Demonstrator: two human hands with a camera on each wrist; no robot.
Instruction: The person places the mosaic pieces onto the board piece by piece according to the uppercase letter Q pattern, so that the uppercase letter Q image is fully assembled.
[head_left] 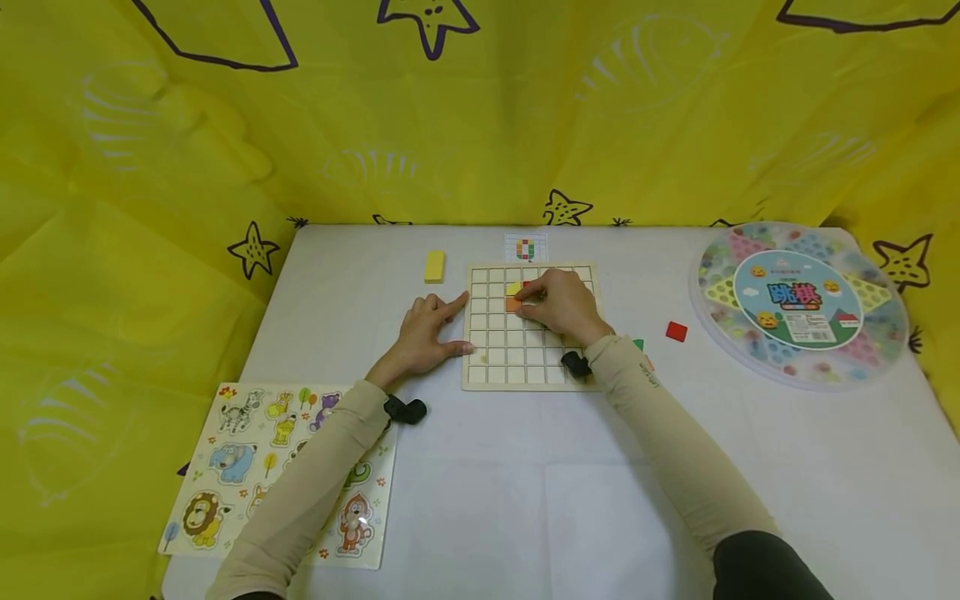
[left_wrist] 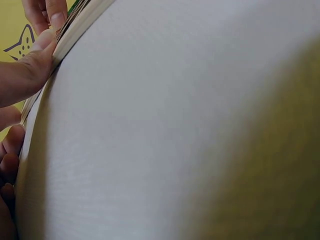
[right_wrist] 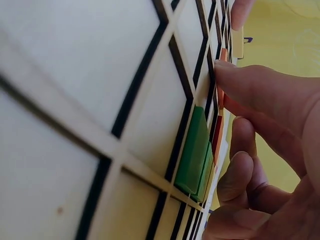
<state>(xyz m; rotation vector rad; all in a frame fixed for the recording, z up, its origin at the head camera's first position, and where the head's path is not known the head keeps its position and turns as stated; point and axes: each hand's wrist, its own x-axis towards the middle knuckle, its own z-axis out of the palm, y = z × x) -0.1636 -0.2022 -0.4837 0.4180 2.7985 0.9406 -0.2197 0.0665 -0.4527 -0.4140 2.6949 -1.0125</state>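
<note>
A wooden grid board point(head_left: 495, 373) lies on the white table. My right hand point(head_left: 558, 304) is over its upper part and pinches an orange tile point(head_left: 513, 305) between thumb and index finger at one of the cells. A yellow tile point(head_left: 513, 288) and part of a red tile point(head_left: 527, 284) show beside the fingertips. In the right wrist view, green tiles point(right_wrist: 192, 155) and a red tile point(right_wrist: 217, 134) sit on the board near the curled other fingers. My left hand point(head_left: 423, 337), thumb and index finger spread, touches the board's left edge.
Above the board lie a pattern card point(head_left: 526, 247) and a yellow block or stack point(head_left: 434, 267). To the right are a red tile point(head_left: 677, 332) and a round Chinese checkers case point(head_left: 798, 304). An animal puzzle board point(head_left: 255, 483) lies partly under my left forearm.
</note>
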